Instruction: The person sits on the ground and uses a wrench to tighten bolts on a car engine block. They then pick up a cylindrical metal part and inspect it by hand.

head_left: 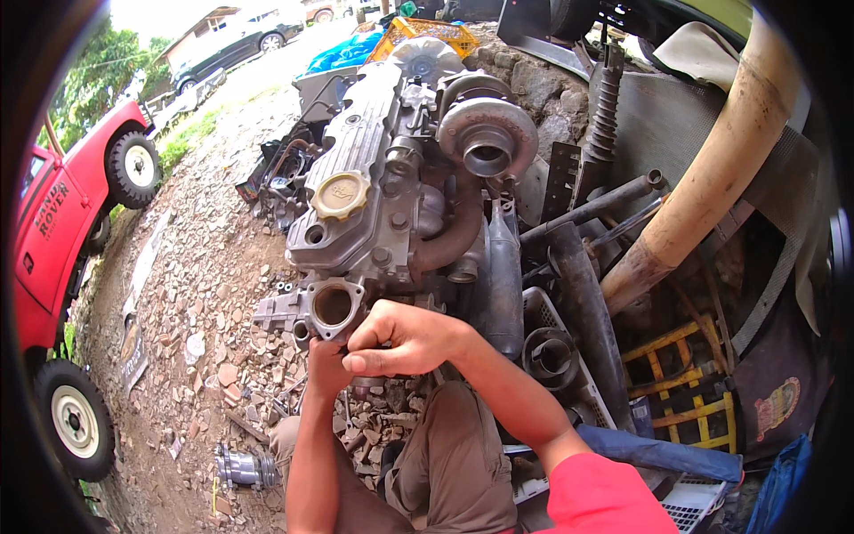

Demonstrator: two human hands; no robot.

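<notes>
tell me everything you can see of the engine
The engine looks like grimy grey metal, with a ribbed top cover, a yellowish scalloped cap, a turbocharger at the upper right and an open round port at its near end. Gravel lies alongside. The left hand and right hand are there; contact unclear.

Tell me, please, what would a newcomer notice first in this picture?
The engine fills the centre, its yellowish cap on top, with the left hand and right hand at its near end. A red car stands far left, and a thick pale pole slants across the right side.
</notes>
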